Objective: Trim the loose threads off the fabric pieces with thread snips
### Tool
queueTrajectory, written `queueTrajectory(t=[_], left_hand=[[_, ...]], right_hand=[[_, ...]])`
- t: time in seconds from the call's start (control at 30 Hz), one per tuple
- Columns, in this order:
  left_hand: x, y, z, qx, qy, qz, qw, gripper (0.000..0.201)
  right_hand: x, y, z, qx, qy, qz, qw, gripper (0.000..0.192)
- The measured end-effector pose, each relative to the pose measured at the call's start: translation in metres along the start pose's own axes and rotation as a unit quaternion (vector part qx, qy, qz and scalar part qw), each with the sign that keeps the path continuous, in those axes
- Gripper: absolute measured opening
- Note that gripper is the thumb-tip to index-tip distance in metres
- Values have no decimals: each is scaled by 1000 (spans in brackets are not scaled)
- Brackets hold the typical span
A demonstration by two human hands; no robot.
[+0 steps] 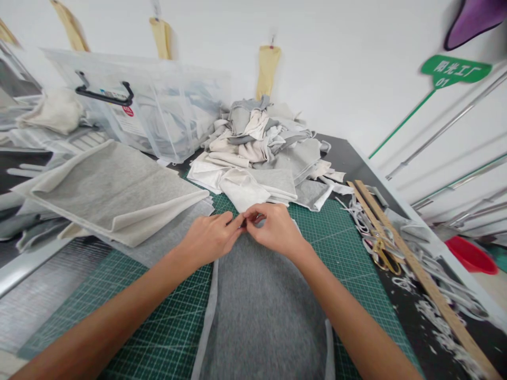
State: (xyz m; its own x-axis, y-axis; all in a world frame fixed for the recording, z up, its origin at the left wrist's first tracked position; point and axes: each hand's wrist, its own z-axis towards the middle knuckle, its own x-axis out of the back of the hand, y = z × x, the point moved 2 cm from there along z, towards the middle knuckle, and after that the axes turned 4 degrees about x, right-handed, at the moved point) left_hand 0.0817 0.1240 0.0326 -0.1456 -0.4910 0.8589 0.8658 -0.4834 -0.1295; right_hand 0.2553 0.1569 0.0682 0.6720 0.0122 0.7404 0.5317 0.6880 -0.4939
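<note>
A long piece of dark grey fabric [269, 311] with paler side edges lies over the green cutting mat [166, 322]. At its far end my left hand [216, 232] and my right hand [273, 224] meet, fingertips almost touching. Both hands are closed in a pinch on the fabric's far edge. Something small and dark shows between the fingertips, too little of it to name. Just beyond my fingers lies a folded white cloth [242, 189]. Left of my left hand, light grey fabric pieces [119, 184] are stacked.
Behind is a heap of grey and white cloth [257, 137] beside a clear plastic box [158, 111]. Along the right edge are wooden rulers [412, 264], gold-handled scissors [386, 257] and white scraps [443, 327]. A red basin [471, 255] stands beyond the table edge.
</note>
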Motion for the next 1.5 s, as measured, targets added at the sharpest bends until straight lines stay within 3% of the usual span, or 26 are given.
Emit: queueTrajectory(t=[0.37,0.7,0.97,1.23,1.5], left_hand=[[2,6,-2,26,14,-5,1000,36],[4,8,-2,42,11,-21,999,36],[6,6,-5,52,17,-33,998,40],[17,9,-5,43,38,-18,998,40],[23,13,-5,34,43,17,998,40]], right_hand=[[-1,7,-2,-31,19,83,996,14],[3,4,-5,5,20,50,999,12],[7,11,-5,-48,40,152,986,10],[8,0,-6,3,65,49,997,12],[9,-6,-7,8,72,-1,997,12]])
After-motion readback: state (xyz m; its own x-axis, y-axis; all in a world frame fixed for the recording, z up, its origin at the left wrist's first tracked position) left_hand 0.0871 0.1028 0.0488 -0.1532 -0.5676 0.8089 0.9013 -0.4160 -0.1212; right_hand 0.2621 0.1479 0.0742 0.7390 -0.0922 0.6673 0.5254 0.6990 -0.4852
